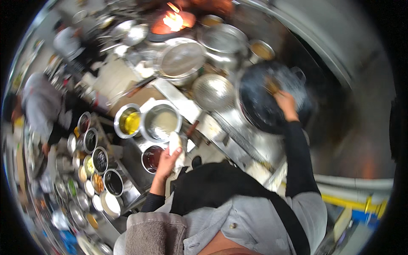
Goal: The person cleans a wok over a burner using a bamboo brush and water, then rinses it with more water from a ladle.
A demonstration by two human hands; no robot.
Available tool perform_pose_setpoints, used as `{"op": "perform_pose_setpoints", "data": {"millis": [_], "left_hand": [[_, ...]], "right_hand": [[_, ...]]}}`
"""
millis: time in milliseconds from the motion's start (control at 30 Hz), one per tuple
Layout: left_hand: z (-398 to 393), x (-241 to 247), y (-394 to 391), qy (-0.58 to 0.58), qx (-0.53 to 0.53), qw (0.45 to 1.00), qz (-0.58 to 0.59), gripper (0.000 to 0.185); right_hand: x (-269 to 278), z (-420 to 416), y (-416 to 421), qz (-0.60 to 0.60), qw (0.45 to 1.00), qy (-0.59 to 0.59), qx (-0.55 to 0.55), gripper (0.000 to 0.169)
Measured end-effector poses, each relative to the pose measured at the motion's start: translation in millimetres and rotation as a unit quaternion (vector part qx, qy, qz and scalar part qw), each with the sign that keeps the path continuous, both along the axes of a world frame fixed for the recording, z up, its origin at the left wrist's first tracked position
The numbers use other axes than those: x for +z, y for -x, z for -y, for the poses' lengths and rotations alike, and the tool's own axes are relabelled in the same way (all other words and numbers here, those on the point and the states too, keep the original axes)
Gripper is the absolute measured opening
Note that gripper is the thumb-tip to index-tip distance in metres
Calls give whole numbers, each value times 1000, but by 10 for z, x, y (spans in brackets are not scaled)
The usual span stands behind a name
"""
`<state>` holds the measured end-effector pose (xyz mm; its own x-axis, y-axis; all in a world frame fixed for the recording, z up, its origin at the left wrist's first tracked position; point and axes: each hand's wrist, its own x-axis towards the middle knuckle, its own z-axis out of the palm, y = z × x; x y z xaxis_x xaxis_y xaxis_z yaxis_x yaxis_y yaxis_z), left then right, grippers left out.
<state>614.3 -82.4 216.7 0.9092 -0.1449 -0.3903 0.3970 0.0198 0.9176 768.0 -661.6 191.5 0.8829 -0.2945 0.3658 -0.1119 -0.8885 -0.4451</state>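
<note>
My right hand [287,102] reaches over a large black wok [261,105] and grips a brownish scrubber or brush [271,86], blurred, against the wok's inner side. My left hand [169,161] holds a folded white cloth [176,145] in front of my apron. Just beyond the cloth stands a metal pot of cloudy liquid [162,122], with a pot of yellow oil [128,121] to its left. A pot of dark red liquid [153,158] sits beside my left hand. Left of the wok lies a perforated metal strainer [213,91].
A flame [173,21] burns at a stove at the top. Large metal pots [223,38] and a round sieve [181,60] stand beyond the strainer. Many ingredient containers [100,159] fill the counter at left. Two co-workers [43,102] stand at far left.
</note>
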Motion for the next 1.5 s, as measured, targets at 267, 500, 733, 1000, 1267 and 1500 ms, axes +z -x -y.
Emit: {"op": "perform_pose_setpoints", "data": {"millis": [267, 500, 733, 1000, 1267, 1500], "left_hand": [[-501, -298, 419, 81, 156, 984, -30, 46], [-72, -4, -177, 14, 57, 997, -55, 35], [-285, -17, 123, 59, 140, 988, -8, 37], [-239, 53, 13, 109, 19, 994, 7, 35], [-409, -16, 55, 123, 26, 991, -52, 35], [-382, -39, 134, 104, 44, 994, -15, 33]], "right_hand": [[631, 294, 953, -282, 956, -62, -56, 32], [-90, -157, 6, -69, 990, -1, -121, 29], [357, 228, 643, -223, 972, -49, -57, 33], [163, -696, 241, -150, 987, -17, 48, 30], [240, -220, 46, -128, 986, 18, -104, 30], [267, 104, 222, -203, 973, -39, -102, 34]]}}
